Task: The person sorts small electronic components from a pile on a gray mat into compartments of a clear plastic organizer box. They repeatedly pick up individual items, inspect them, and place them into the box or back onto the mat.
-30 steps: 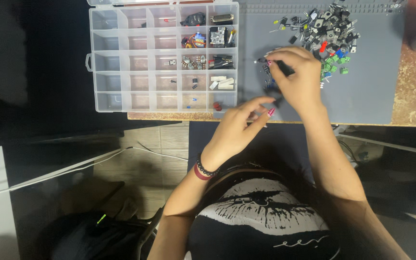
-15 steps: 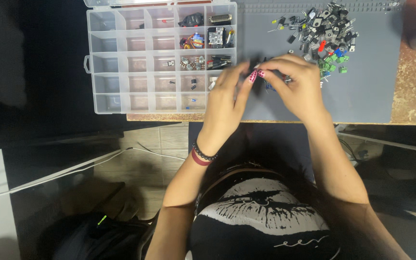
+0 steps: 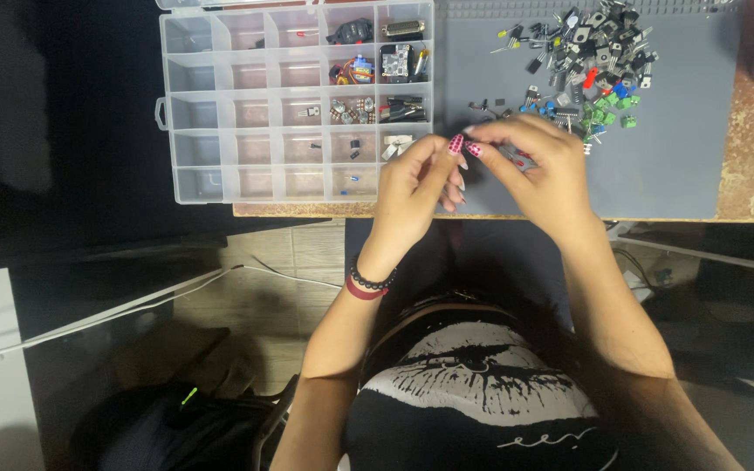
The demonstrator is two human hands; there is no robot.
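Meeting at centre frame over the grey mat [image 3: 656,166], left hand [image 3: 412,187] and right hand [image 3: 538,170] pinch a small, barely visible component between fingertips; keep the grip light, beside the compartment organizer [image 3: 220,105], below the loose parts pile [image 3: 591,61].

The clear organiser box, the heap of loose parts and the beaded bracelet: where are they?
Clear organiser box [image 3: 205,103], head view, on an unfilled compartment at its left.
Heap of loose parts [image 3: 588,61], head view, on the heap's middle.
Beaded bracelet [image 3: 368,282], head view, on the beads across the left wrist.
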